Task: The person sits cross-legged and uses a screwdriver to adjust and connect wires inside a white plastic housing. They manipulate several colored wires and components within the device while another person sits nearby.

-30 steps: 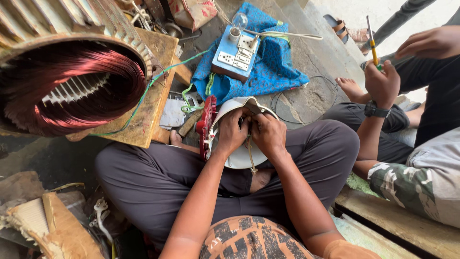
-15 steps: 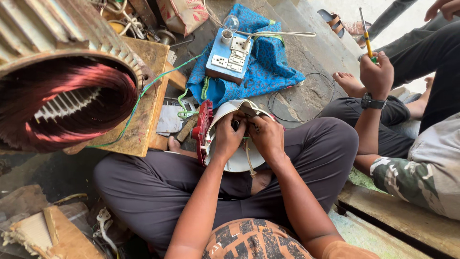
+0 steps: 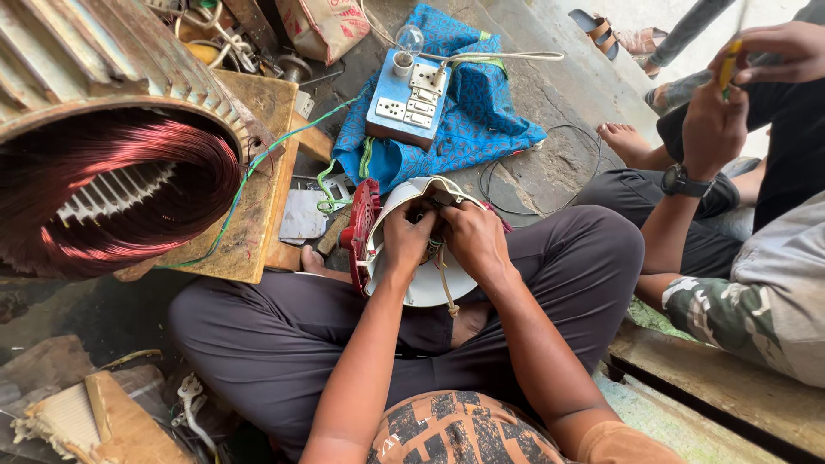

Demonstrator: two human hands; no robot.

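Both forearms reach forward over crossed legs; left hand [image 3: 406, 239] and right hand [image 3: 472, 238] close together, fingers curled inward.

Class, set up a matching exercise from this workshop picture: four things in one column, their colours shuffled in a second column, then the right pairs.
Things:
1. cloth on the floor
2. motor windings
3. round housing under the left hand and right hand
4. trousers

Colours:
A. white
B. dark grey
C. blue
D. copper red

Pairs: 1-C, 2-D, 3-A, 4-B
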